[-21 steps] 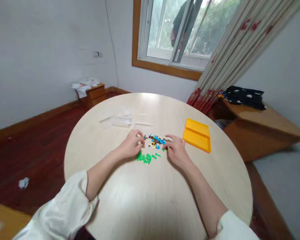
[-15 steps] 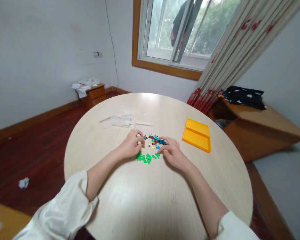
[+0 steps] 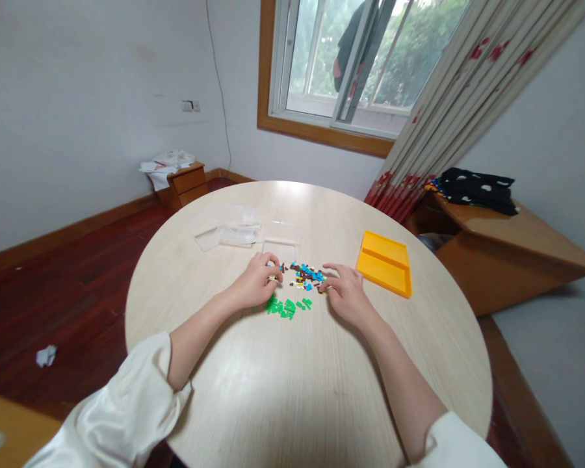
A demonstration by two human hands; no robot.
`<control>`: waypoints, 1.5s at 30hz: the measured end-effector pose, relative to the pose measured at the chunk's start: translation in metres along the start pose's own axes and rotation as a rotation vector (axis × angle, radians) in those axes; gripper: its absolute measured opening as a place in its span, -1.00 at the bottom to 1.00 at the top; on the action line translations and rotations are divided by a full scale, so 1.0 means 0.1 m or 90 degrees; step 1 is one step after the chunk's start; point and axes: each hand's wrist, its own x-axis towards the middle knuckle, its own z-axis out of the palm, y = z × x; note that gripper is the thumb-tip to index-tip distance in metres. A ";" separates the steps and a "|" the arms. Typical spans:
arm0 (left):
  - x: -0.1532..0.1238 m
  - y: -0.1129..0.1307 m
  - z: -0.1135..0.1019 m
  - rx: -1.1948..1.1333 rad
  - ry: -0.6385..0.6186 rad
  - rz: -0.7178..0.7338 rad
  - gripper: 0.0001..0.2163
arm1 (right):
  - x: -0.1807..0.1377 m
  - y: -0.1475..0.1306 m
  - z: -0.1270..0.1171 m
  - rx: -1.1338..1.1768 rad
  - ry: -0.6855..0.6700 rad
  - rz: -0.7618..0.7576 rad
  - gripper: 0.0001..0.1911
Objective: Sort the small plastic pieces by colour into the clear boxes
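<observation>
Small toy building bricks lie loose on the table. A mixed pile of blue, brown, yellow and white bricks (image 3: 308, 274) sits between my hands, and a group of green bricks (image 3: 283, 308) lies just nearer to me. My left hand (image 3: 256, 283) rests at the left side of the pile, its fingers curved and apart, with a few brown and blue pieces by the fingertips. My right hand (image 3: 347, 294) is at the pile's right edge, fingers spread, fingertips close to a dark brown piece. Whether either hand touches a brick is hard to make out.
The round wooden table (image 3: 273, 390) carries a yellow two-part tray (image 3: 385, 270) on the right. Behind my left hand lie a clear plastic box (image 3: 279, 242) and clear plastic bags (image 3: 229, 234). A wooden cabinet (image 3: 526, 253) stands beyond the right edge.
My right hand has shifted a little to the right, off the blue bricks, so more of the pile shows. My left hand stays in place.
</observation>
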 end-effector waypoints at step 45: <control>0.00 0.02 -0.01 0.008 -0.018 -0.009 -0.78 | 0.01 0.02 -0.06 -0.050 -0.001 0.015 -0.69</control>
